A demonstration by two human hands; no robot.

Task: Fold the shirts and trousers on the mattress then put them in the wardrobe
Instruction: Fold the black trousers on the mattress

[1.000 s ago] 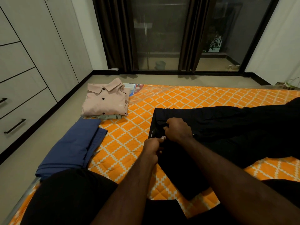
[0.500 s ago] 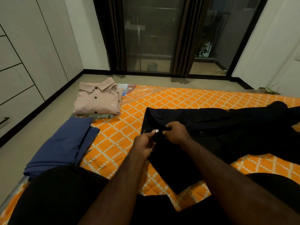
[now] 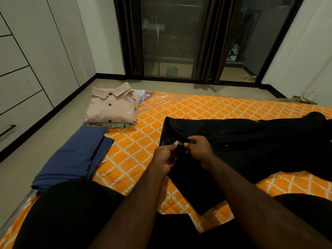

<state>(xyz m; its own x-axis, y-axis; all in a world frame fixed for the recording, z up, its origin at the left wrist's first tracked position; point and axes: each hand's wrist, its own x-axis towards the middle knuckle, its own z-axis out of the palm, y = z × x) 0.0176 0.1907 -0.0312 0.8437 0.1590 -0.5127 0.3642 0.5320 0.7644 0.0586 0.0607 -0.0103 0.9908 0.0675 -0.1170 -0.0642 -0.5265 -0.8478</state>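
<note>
Pinched at the waistband by the left hand point(image 3: 164, 156) and right hand point(image 3: 198, 150), the black trousers point(image 3: 242, 130) are best buttoned first — then smoothed flat toward the right edge of the mattress point(image 3: 197, 108).

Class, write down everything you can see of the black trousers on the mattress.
The trousers are black, of matte, soft-looking cloth, and lie unfolded and creased on the orange mattress. The waist points left; the legs run right, to the edge of the picture. A round silvery button shows at the waist. The left hand and right hand pinch the waistband on either side of it.
</note>
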